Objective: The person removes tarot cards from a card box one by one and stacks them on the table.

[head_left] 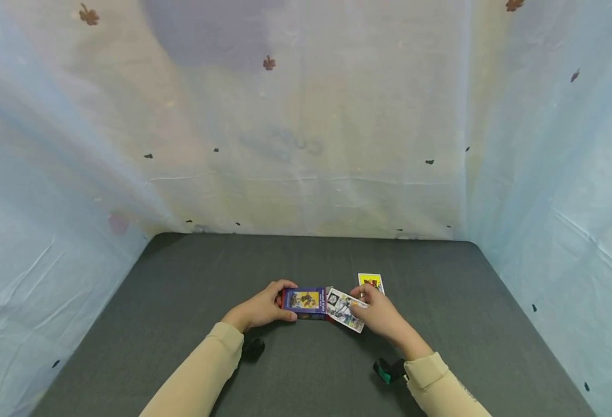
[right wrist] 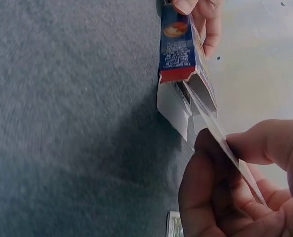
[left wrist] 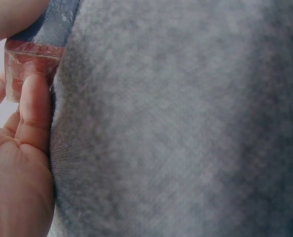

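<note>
Head view shows us the left hand curled round a blue tarot box over the bench, the right hand pinching an illustrated tarot card at its open end. We judge the card light, flexible, easily creased: hold its edges. We cannot see the box's full contents; the right hand partly covers a yellow card.

We note a dark grey table, its far corners rounded. Beyond the table we see a pale sheet with brown leaf motifs, small dark marks and a mauve patch; flanking the table, bluish side sheets. We find a pink spot near the table's far left corner.
</note>
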### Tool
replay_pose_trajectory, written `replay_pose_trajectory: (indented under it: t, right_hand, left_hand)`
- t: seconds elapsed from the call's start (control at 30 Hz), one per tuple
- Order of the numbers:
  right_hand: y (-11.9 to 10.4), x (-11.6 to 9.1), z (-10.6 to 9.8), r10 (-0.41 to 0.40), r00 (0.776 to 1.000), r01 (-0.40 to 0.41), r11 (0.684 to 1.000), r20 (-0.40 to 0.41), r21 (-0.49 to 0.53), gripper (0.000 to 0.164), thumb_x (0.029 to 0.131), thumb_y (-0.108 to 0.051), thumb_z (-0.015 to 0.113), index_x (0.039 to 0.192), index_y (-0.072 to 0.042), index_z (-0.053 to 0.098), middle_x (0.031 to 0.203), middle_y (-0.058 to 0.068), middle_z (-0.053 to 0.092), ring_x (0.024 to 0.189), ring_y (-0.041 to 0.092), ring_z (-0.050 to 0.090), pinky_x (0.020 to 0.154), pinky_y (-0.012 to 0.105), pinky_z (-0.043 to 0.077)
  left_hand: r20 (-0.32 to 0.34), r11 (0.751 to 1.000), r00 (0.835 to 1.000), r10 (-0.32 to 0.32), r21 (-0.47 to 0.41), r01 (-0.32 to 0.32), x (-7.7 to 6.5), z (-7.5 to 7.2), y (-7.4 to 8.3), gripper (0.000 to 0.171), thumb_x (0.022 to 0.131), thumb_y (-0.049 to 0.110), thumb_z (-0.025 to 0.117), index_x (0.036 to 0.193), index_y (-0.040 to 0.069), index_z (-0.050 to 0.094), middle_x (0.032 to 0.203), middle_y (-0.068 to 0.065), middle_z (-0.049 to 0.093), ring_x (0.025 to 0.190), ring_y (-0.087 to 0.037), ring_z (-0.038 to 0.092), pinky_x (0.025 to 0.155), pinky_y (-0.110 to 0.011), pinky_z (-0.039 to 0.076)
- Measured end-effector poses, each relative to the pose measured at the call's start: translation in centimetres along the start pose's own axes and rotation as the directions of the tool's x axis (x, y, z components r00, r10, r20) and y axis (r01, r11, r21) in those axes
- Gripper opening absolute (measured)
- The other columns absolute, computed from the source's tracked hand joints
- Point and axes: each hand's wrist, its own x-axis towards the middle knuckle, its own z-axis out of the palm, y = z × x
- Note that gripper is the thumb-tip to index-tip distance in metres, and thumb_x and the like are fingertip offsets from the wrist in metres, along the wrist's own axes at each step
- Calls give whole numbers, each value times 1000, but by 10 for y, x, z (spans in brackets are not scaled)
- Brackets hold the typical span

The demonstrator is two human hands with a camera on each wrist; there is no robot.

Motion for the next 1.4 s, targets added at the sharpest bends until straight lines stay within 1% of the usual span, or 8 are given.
replay_pose_trajectory:
  t: [0.1,0.23,0.4,0.57,0.77,0.87,1.2,1.4]
  right_hand:
    - [1,1,-5,-13,1000,13,999,-12,-46,30,87,-8,66,116,-8,62,99,8,55,87,21,51,68,35,43]
    - [5,3,-12,7,999,-9,999,-38,-52,36,88,-6,63,124,-5,60,96,9,55,79,18,54,64,32,44]
    - [13,7,-21,37,992,-44,998,-124,-49,39,90,-7,61,128,-4,54,95,11,54,74,18,53,59,30,43]
    - [22,10,-28,62,970,-68,998,-235,-15,43,88,-6,60,128,1,46,91,13,54,69,18,52,55,29,42]
    - [27,14,-32,108,936,-123,992,-334,-26,50,88,-9,59,133,-1,39,94,15,55,68,20,54,55,32,43]
    - [27,16,-32,112,929,-135,990,-352,-42,51,87,-9,59,133,0,39,93,15,55,66,20,53,54,32,43]
    - [23,21,-23,121,925,-156,985,-361,-68,51,86,-6,58,132,4,39,93,18,56,66,22,55,52,31,43]
    - [23,24,-21,119,919,-160,984,-377,-80,49,87,-6,59,131,4,40,94,19,57,67,22,56,53,31,43]
  left_hand:
    - [0,1000,1000,1,2,-1,0,0,0,70,78,34,82,137,27,44,123,-6,39,105,-24,47,92,-43,39]
    - [-2,1000,1000,1,5,-1,1,-1,-1,69,78,34,82,136,29,44,124,-6,39,106,-24,47,93,-44,39]
    - [-4,1000,1000,0,18,0,0,-1,-1,70,78,36,81,136,29,44,124,-5,39,107,-25,46,94,-45,38]
    - [-4,1000,1000,2,17,-2,-1,0,0,70,78,36,81,137,28,44,124,-5,39,107,-25,46,94,-46,38]
    - [-9,1000,1000,-2,14,2,0,0,0,70,78,34,82,137,28,45,123,-5,40,107,-25,45,94,-45,37]
    - [-8,1000,1000,0,9,0,0,0,0,70,78,34,82,137,27,45,124,-5,40,108,-25,45,94,-46,37]
    - [-11,999,1000,-7,34,7,0,1,-1,70,78,38,81,136,30,44,125,-4,39,108,-25,46,95,-46,37]
    - [-13,999,1000,-11,37,12,1,1,-1,69,78,37,81,136,30,44,123,-4,40,108,-25,45,94,-45,37]
